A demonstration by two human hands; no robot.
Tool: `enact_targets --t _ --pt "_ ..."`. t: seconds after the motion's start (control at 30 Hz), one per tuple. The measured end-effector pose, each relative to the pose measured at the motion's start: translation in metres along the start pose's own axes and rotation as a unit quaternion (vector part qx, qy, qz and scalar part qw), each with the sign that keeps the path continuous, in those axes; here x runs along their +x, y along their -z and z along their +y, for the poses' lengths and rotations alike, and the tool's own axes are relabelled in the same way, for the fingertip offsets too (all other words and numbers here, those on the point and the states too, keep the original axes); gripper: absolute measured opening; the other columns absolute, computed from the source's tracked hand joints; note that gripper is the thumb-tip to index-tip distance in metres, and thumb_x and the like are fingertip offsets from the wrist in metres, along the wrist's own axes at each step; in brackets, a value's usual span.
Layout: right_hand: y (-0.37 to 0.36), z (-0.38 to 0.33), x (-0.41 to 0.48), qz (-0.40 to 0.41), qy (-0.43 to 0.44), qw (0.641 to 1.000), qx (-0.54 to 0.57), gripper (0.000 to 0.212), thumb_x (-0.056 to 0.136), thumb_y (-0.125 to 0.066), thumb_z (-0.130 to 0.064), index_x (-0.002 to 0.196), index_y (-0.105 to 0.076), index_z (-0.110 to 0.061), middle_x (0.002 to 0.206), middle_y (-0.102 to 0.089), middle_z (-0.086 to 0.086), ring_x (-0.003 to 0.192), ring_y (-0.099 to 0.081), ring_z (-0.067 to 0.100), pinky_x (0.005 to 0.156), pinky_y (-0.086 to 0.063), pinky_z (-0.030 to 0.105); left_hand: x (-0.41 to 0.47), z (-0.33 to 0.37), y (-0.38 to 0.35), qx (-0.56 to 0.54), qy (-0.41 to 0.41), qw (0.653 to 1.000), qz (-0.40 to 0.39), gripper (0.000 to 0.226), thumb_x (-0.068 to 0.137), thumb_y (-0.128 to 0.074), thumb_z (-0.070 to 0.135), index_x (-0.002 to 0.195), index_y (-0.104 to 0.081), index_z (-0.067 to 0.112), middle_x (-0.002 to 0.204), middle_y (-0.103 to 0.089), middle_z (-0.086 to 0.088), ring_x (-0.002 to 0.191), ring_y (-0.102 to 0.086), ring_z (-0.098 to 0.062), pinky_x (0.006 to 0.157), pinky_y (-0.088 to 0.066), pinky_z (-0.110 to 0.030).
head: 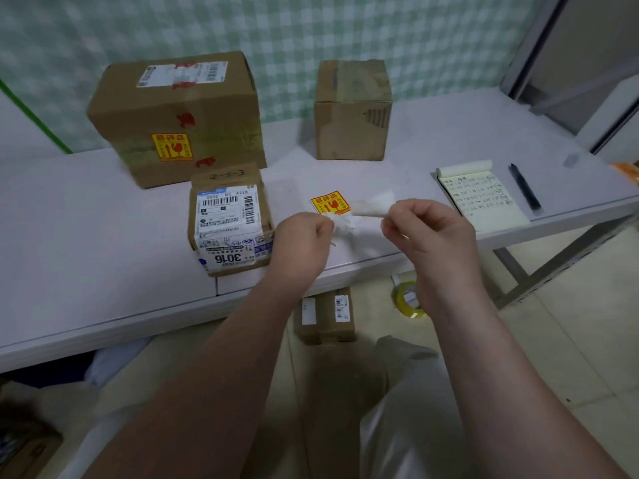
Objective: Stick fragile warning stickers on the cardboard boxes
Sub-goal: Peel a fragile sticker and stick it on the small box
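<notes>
Pinching white backing paper (371,208) between left hand (304,245) and right hand (430,233), fingers curled tight, above the front edge of the grey table (103,236). Working just in front of the yellow fragile sticker (330,203), between small labelled box (230,223) and notepad (484,198). Facing a stickered large box (176,108) and a plain box (352,108) at the wall (449,46).
</notes>
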State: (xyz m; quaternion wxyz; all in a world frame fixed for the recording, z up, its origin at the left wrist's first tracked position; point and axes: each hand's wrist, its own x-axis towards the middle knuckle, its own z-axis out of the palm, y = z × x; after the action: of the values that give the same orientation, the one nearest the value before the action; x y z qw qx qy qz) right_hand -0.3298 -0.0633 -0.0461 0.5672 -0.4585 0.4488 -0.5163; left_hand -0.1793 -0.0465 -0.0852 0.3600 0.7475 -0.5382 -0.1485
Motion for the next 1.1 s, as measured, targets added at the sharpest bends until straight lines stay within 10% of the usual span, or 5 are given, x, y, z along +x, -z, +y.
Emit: enact_targets --t 0.13,0.3,0.43,0.67,1.1 --pt "-0.003 0.006 0.011 -0.022 0.002 0.999 -0.035 0.014 0.079 -0.068 -0.004 0.076 -0.071 -0.017 0.066 -0.067 -0.008 0.069 -0.062 0.007 0.075 -0.054 0.024 0.0 0.001 0.003 -0.032 -0.001 0.998 0.053 0.024 0.092 -0.05 0.009 0.108 -0.069 0.01 0.111 -0.068 -0.007 0.1 -0.059 -0.016 0.091 -0.039 -0.021" --pt "-0.016 0.001 0.007 -0.054 0.04 0.995 -0.069 0.015 0.079 -0.069 -0.004 0.083 -0.07 -0.019 0.079 -0.067 0.003 0.072 -0.06 0.006 0.069 -0.051 0.018 -0.009 0.015 0.023 -0.135 0.042 0.983 0.118 0.021 0.086 -0.06 0.023 0.07 -0.066 0.01 0.065 -0.066 -0.005 0.066 -0.063 -0.021 0.067 -0.052 -0.041" --pt "-0.026 -0.003 -0.001 -0.085 0.052 0.994 -0.035 0.015 0.077 -0.071 -0.003 0.082 -0.071 -0.018 0.08 -0.065 0.01 0.072 -0.058 0.011 0.072 -0.049 0.024 -0.029 0.024 0.056 -0.101 0.025 0.976 0.193 0.013 0.087 -0.06 0.02 0.075 -0.061 0.022 0.066 -0.06 0.012 0.064 -0.058 -0.004 0.061 -0.043 -0.013" --pt "-0.059 0.006 -0.041 -0.194 0.124 0.972 -0.041 0.021 0.07 -0.074 -0.004 0.082 -0.068 -0.02 0.093 -0.064 0.006 0.085 -0.066 0.007 0.074 -0.051 0.018 -0.055 0.009 0.098 -0.364 0.163 0.911 0.107 0.015 0.083 -0.068 0.014 0.096 -0.062 0.011 0.08 -0.07 -0.01 0.068 -0.069 -0.018 0.062 -0.057 -0.03" --pt "-0.102 0.047 -0.073 -0.141 -0.031 0.975 -0.17 0.004 0.079 -0.069 -0.01 0.076 -0.069 -0.012 0.069 -0.068 0.012 0.064 -0.067 0.023 0.062 -0.059 0.037 -0.088 -0.048 0.109 -0.1 0.103 0.984 0.103 0.028 0.079 -0.069 0.005 0.096 -0.056 0.023 0.091 -0.066 0.003 0.073 -0.063 -0.006 0.06 -0.05 -0.013"
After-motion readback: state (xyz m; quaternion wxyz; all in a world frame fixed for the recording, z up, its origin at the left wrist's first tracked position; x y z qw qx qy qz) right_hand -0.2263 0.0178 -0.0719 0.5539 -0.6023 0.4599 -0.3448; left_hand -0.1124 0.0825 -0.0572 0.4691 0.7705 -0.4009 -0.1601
